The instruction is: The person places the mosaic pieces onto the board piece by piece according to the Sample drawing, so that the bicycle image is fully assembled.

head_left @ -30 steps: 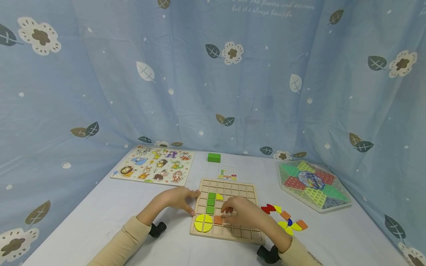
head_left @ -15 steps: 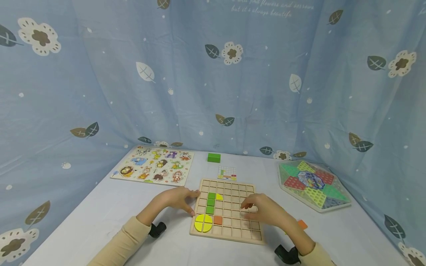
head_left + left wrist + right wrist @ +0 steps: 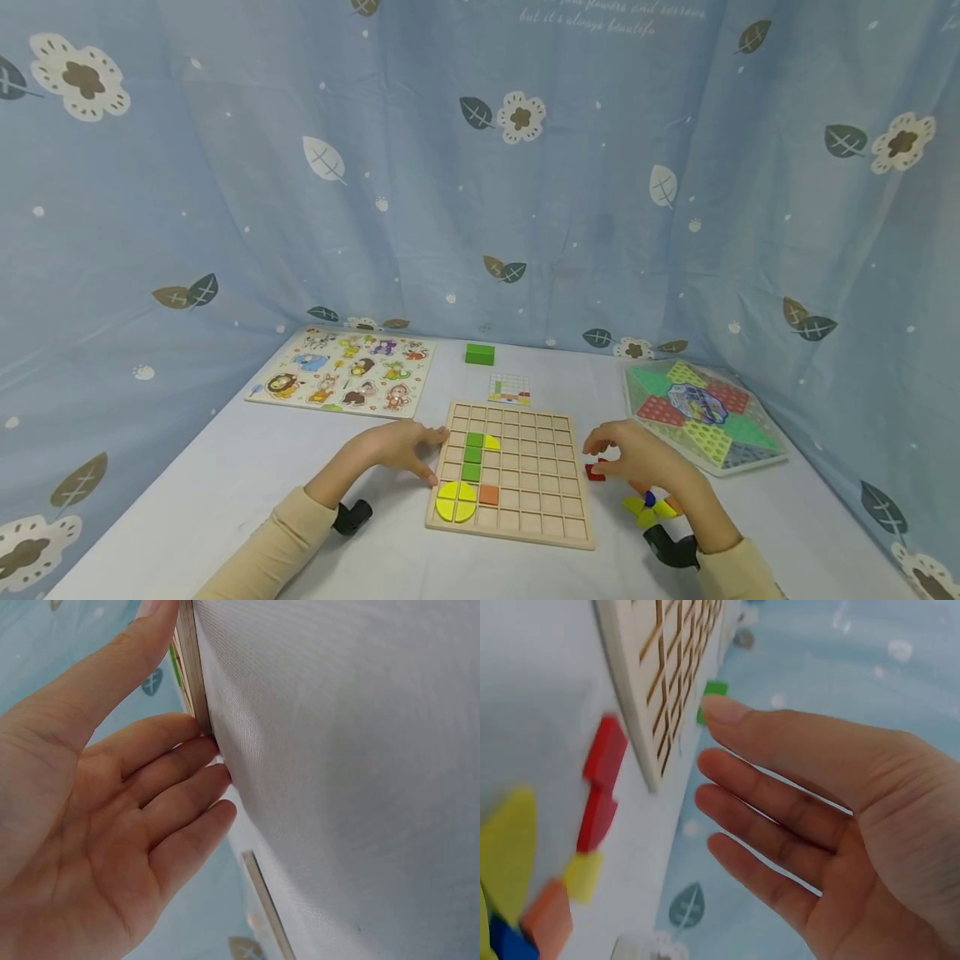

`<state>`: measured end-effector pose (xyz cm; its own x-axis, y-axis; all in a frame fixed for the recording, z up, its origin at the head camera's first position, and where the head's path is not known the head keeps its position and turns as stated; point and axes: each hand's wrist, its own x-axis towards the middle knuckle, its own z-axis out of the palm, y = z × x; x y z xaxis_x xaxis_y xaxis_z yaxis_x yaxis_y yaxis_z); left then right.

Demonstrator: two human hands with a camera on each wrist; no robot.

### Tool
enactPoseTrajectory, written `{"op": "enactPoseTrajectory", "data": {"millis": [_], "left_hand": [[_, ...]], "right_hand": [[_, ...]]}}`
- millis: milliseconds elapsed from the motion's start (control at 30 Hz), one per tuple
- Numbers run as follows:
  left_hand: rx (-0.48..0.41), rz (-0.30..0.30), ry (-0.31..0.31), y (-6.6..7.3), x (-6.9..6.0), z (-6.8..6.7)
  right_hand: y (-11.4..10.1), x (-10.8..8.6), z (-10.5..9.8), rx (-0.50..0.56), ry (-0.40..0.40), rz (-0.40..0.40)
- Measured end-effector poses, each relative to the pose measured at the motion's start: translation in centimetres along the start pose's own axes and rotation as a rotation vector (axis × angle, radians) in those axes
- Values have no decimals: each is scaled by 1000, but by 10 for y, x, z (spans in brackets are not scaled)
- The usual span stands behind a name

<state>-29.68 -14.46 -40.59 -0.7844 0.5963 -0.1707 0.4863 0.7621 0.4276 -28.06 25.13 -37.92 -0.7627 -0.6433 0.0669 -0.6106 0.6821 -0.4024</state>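
We find the red blocks (image 3: 604,756) just off the board's (image 3: 536,481) right side, their row leading away — beneath our right hand (image 3: 633,454), the nearer, loosely bent and holding nothing — while our left hand (image 3: 401,446), straight-fingered, ungripping, touches the opposite edge.

A blue floral curtain (image 3: 420,208) backs a white-topped table (image 3: 217,471).

Blue curtain (image 3: 420,225) with leaf-and-flower print, white desk (image 3: 225,467), tan gridded board (image 3: 540,458), green tiles (image 3: 472,455), orange tile (image 3: 488,495), red blocks (image 3: 605,755).
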Motion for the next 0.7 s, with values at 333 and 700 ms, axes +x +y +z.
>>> {"op": "enactPoseTrajectory", "data": {"millis": [333,700], "left_hand": [[9,-7,5,-1,0,1],[6,1,7,-2,0,2]], "right_hand": [[24,-18,-11,37,-47,128],[49,-34,-13,131,-87,173]]}}
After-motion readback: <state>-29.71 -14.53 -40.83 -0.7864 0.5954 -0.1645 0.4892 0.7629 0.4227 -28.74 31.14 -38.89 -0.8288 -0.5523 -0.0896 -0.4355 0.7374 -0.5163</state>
